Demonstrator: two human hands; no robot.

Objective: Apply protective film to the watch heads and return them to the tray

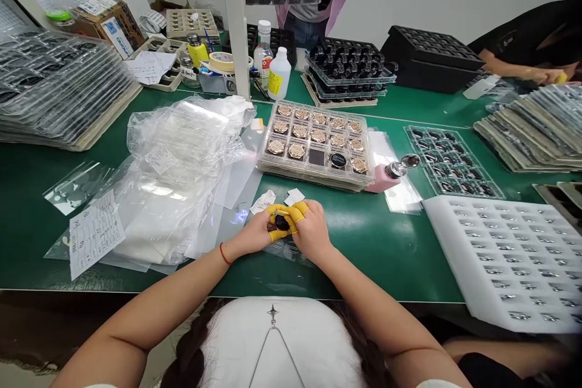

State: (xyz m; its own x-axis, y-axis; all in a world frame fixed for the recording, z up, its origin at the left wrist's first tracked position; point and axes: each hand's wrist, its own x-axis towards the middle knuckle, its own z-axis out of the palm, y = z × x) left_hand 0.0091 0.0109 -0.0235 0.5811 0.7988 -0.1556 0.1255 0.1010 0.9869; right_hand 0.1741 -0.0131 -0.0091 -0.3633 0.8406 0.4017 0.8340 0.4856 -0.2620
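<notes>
Between my two hands I hold a small round watch part with a black face [282, 222]. My left hand [259, 231], yellow covers on its fingertips, pinches its left side. From the right, my right hand [311, 229], with the same yellow covers, grips it; a thin yellow-looking piece by its fingers is too small to make out. Just beyond lie a crumpled white tissue [263, 201] and a small white square [294, 196]. Farther off, a clear tray [261, 165] holds rose-gold watch heads, one black disc [337, 160] and a dark square slot.
A pink pump bottle [382, 179] stands right of the tray. Plastic bags [177, 176] cover the left. At the right are a white foam tray [448, 254] and a clear tray of dark parts [454, 160]. Stacked trays [59, 91] rise far left. Two other people work across the table.
</notes>
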